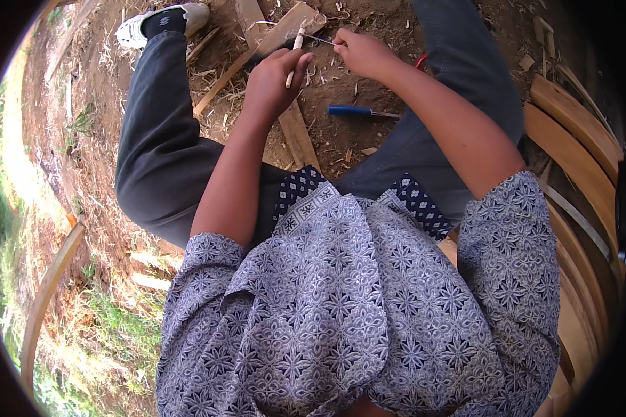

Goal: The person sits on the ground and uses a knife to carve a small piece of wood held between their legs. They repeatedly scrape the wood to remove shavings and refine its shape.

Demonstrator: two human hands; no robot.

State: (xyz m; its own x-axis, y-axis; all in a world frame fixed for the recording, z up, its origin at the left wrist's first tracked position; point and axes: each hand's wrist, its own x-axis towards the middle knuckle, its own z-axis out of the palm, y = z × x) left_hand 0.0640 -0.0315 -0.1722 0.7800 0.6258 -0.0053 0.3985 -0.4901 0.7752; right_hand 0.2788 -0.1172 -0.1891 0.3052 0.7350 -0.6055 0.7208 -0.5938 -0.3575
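Note:
My left hand (274,82) is closed round a short, pale wooden stick (299,40). The stick's knobby upper end sticks out past my fingers, and its lower end shows below them. A thin metal tool (320,39) is pinched in my right hand (362,54), its tip reaching left to the stick's upper end. Its handle is hidden in my fist, and I cannot tell whether the tip touches the wood. Under and behind the stick lies a wooden board (285,31) on the ground.
Between my legs lies a tool with a blue handle (349,110) and a metal shaft. Another plank (295,135) runs toward me. Wood shavings litter the dirt. Curved wooden pieces (570,139) are stacked at the right, and one curved piece (52,292) stands at the left.

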